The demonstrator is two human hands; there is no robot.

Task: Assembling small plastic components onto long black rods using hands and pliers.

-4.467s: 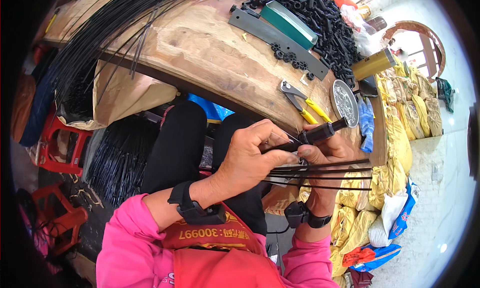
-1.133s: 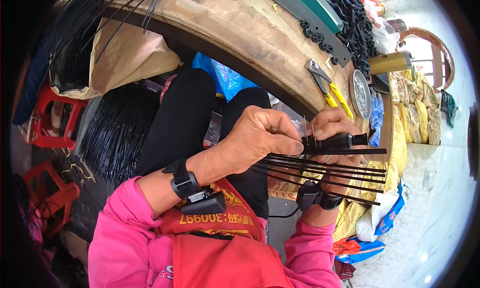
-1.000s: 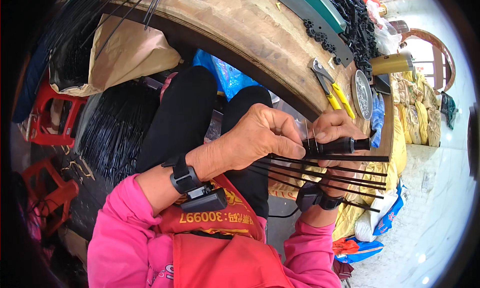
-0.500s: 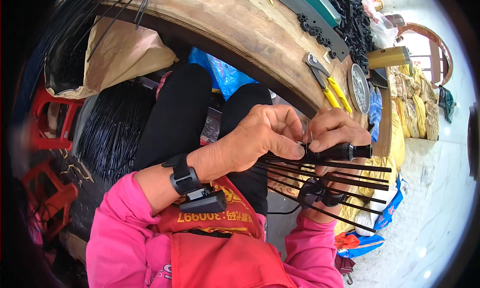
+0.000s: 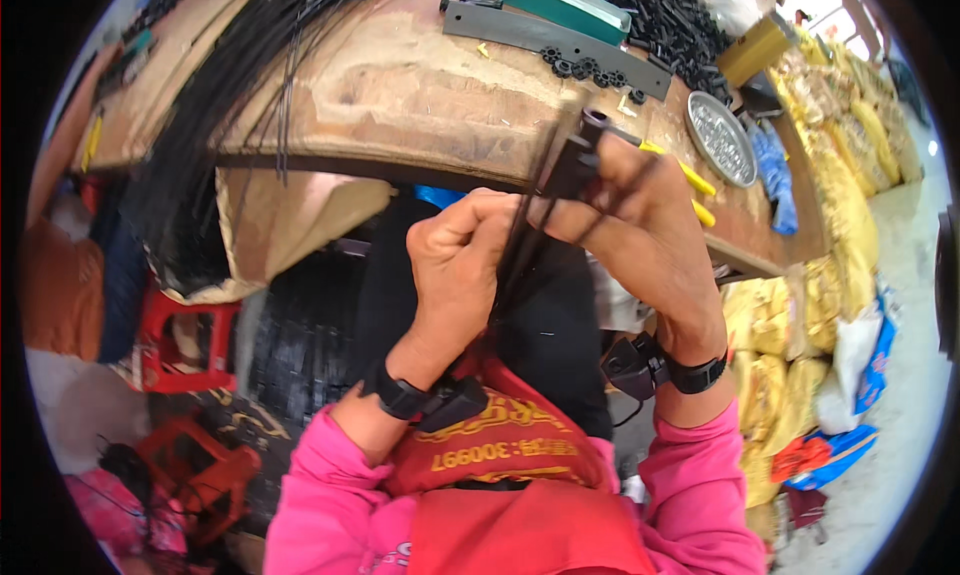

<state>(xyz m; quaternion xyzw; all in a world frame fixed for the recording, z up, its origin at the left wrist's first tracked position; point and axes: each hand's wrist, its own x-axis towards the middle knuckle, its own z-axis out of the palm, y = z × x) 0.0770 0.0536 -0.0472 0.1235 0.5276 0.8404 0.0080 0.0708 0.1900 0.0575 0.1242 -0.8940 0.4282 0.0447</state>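
Observation:
A dark umbrella frame (image 5: 572, 165), a tube with several thin black ribs, is held upright and tilted over my lap at the bench's front edge. Motion blurs its ribs. My right hand (image 5: 650, 240) is wrapped round the tube near its upper end. My left hand (image 5: 455, 260) is closed, its fingertips pressed at the ribs just left of the tube; exactly what they pinch is hidden. Behind my right hand lie pliers with yellow handles (image 5: 700, 187), partly covered by it.
On the wooden bench (image 5: 400, 95) are a grey metal strip (image 5: 520, 40), small black rings (image 5: 580, 70), a green tray (image 5: 570, 13), a heap of black parts (image 5: 690, 45) and a round metal dish (image 5: 691, 125). Black rods (image 5: 215, 115) overhang the left. Yellow sacks (image 5: 765, 325) stand right.
The umbrella frame has swung from lying sideways, ribs pointing right, to upright. My right hand has turned with it, my left hand has moved left, and the view has shifted toward the bench's left.

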